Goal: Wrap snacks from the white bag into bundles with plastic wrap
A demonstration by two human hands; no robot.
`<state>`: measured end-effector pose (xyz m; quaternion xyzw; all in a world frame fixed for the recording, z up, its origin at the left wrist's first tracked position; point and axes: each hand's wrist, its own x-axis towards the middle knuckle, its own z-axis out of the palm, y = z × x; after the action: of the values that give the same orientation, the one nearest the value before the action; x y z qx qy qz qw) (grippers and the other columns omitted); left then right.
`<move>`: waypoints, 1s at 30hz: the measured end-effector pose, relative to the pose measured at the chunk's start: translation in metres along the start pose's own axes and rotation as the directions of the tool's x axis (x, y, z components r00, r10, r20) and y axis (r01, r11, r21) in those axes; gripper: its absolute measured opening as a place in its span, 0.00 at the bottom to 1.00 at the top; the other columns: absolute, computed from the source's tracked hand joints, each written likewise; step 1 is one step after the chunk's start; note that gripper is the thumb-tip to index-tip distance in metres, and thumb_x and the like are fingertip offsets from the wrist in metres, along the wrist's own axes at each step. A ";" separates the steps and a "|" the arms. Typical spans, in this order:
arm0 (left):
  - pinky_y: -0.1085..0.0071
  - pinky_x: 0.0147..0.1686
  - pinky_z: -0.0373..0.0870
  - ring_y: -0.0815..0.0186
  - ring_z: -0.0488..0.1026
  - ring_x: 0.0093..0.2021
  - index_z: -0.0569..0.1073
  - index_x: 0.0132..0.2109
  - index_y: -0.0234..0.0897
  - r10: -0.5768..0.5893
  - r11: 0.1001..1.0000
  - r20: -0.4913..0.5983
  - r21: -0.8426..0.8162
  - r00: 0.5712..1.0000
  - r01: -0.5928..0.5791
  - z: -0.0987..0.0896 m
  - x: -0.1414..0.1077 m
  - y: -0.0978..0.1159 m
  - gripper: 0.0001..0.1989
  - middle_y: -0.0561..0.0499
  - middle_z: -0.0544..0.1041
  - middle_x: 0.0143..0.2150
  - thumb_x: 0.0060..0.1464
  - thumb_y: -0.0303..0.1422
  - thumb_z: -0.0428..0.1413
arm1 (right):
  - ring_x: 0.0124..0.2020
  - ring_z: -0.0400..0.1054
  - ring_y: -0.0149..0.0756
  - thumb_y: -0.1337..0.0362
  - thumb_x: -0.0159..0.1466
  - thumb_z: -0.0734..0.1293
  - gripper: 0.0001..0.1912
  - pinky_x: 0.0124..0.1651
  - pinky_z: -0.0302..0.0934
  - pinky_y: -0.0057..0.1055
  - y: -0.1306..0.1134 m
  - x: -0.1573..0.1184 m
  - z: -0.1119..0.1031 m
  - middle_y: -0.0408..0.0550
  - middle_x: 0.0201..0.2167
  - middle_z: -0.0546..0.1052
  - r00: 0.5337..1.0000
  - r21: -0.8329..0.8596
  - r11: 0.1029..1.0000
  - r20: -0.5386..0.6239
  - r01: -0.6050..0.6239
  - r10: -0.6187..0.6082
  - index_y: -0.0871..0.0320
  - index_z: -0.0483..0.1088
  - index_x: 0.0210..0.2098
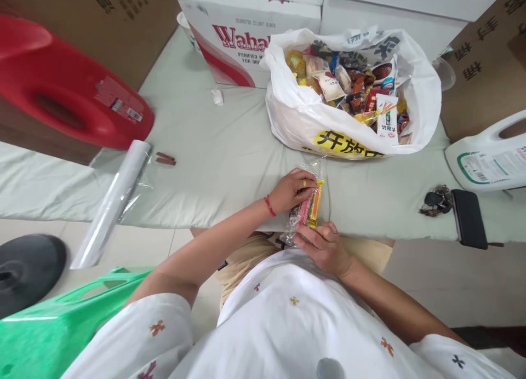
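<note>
Several wrapped snacks, yellow, red and pink, lie in a clear plastic bag at the table's front edge. My left hand, with a ring and a red bracelet, rests over the bag's upper left part, fingers bent onto it. Lower down, my right hand has its fingers closed on the bag's near end. Just beyond my hands stands a large white bag, open at the top and filled with packaged snacks.
At left are a red jug, a plastic film roll hanging over the edge, and a green stool. Boxes stand behind. Keys, a black phone and a white jug are at right.
</note>
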<state>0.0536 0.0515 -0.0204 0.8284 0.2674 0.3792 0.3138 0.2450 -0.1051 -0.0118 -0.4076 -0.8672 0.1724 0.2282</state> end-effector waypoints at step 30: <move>0.53 0.54 0.72 0.55 0.75 0.50 0.78 0.43 0.42 -0.266 0.902 -0.284 0.265 0.921 0.342 0.022 -0.071 0.083 0.06 0.45 0.80 0.45 0.66 0.38 0.61 | 0.33 0.68 0.38 0.57 0.76 0.60 0.15 0.37 0.62 0.34 0.019 0.060 0.002 0.49 0.35 0.75 0.885 0.266 0.896 -0.212 -0.356 0.414 0.53 0.77 0.43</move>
<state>0.0473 -0.0585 -0.0044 0.7625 0.4862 0.3766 0.2009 0.2219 -0.0463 -0.0075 -0.5638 -0.7059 0.2536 0.3457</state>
